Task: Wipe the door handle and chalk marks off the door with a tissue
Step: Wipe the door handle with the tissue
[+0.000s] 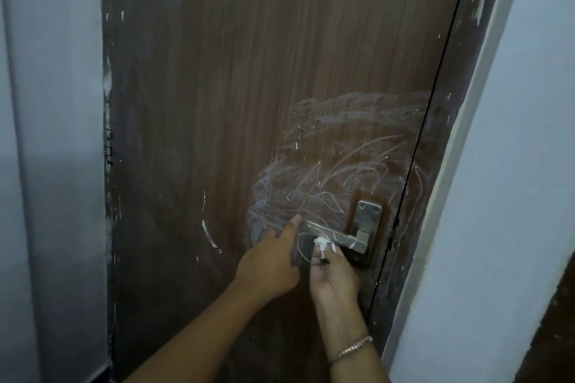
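A brown wooden door [242,78] fills the view. White chalk marks [336,171] scrawl and smear over its lower right part. A steel lever door handle [339,237] with an upright backplate [367,221] sits low on the right, streaked with chalk. My right hand [334,274] is below the lever, shut on a crumpled white tissue [323,244] that touches the lever's underside. My left hand [273,258] rests against the door left of the lever, its forefinger stretched out to the lever's free end, holding nothing.
A brown door frame [441,183] runs down the right beside a pale wall [513,165]. Another pale wall [53,134] borders the door on the left. A thin bracelet [354,347] circles my right wrist.
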Motion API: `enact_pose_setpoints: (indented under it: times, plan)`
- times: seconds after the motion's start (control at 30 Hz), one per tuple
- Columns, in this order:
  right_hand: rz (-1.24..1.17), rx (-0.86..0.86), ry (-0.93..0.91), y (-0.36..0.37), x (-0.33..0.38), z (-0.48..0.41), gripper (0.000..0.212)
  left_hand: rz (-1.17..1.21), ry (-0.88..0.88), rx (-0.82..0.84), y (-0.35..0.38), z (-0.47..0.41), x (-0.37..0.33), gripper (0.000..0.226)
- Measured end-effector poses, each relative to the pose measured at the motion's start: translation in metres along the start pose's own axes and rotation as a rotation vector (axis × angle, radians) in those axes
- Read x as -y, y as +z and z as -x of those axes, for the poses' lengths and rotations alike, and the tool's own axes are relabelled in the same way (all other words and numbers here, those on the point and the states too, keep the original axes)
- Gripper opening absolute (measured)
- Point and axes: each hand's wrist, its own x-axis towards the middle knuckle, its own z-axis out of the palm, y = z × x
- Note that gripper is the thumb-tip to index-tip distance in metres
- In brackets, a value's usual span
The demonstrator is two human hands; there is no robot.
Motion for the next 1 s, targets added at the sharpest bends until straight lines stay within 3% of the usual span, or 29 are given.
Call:
enact_pose_setpoints:
  times: [0.13, 0.63, 1.0]
  plan:
    - [-0.075, -0.016, 0.034, -0.005, 0.003, -0.002, 0.013, -0.01, -0.013, 0.044, -0.001, 0.005, 0.002, 0.095]
    - [-0.077, 0.107, 0.184, 0.008, -0.024, -0.006, 0.025, 0.07, -0.022, 0.069, -0.006, 0.008, 0.009, 0.092]
    - [-0.203, 0.167, 0.281, 0.008, -0.028, -0.005, 0.017, 0.066, -0.046, 0.041, -0.012, 0.011, 0.024, 0.094]
